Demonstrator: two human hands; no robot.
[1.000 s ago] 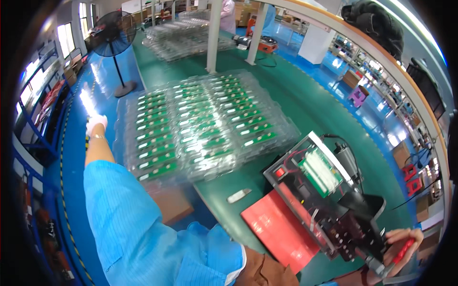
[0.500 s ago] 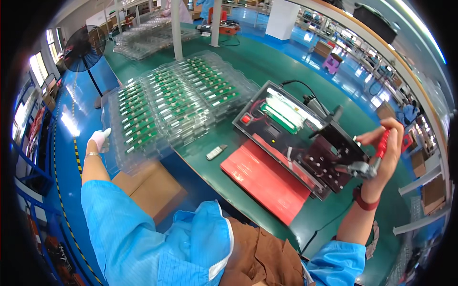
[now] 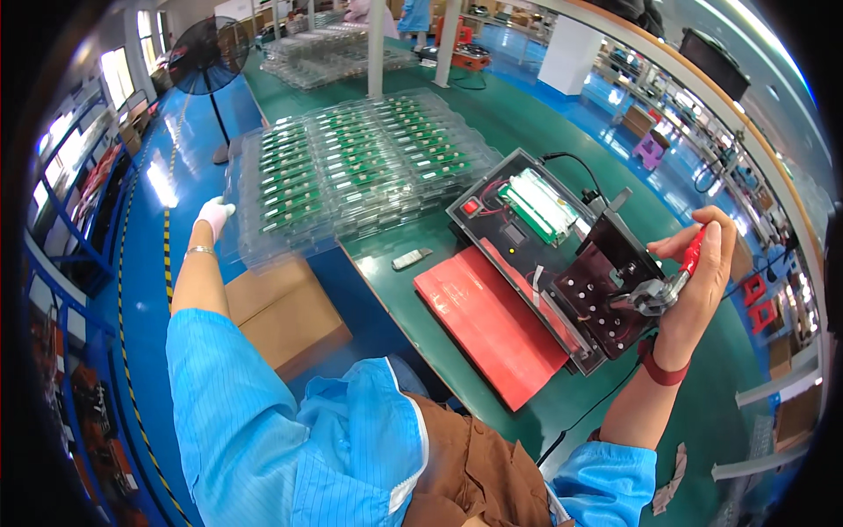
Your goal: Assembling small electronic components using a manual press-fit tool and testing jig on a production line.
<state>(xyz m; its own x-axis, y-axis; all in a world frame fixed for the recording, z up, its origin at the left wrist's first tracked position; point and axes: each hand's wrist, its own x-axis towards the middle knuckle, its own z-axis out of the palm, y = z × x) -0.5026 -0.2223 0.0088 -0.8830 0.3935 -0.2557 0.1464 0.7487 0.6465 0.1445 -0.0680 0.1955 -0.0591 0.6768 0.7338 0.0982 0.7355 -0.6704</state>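
Observation:
At the far left, my left hand [image 3: 213, 216], in a white glove, is closed on the left edge of a clear plastic tray [image 3: 248, 215]. Rows of narrow green circuit boards [image 3: 290, 171] lie in the stacked trays, which overhang the table edge. My right hand [image 3: 699, 279], bare, is closed around the red handle [image 3: 694, 251] of a metal toggle clamp [image 3: 652, 299], with the index finger stretched out. The clamp sits on the tilted dark plate of a black test fixture [image 3: 518, 241]. A green board [image 3: 537, 206] under a bright white strip lies in the fixture's far part.
A red flat block [image 3: 487, 325] lies before the fixture, and a small pale utility knife [image 3: 411, 259] left of it. An open-looking cardboard box [image 3: 290, 316] stands below the trays. Behind are white posts [image 3: 376, 48], more clear trays [image 3: 329, 57] and a black fan [image 3: 211, 57].
The view has shifted, so the trays and table sit farther right in the picture. Both hands keep their holds on the tray and the clamp handle.

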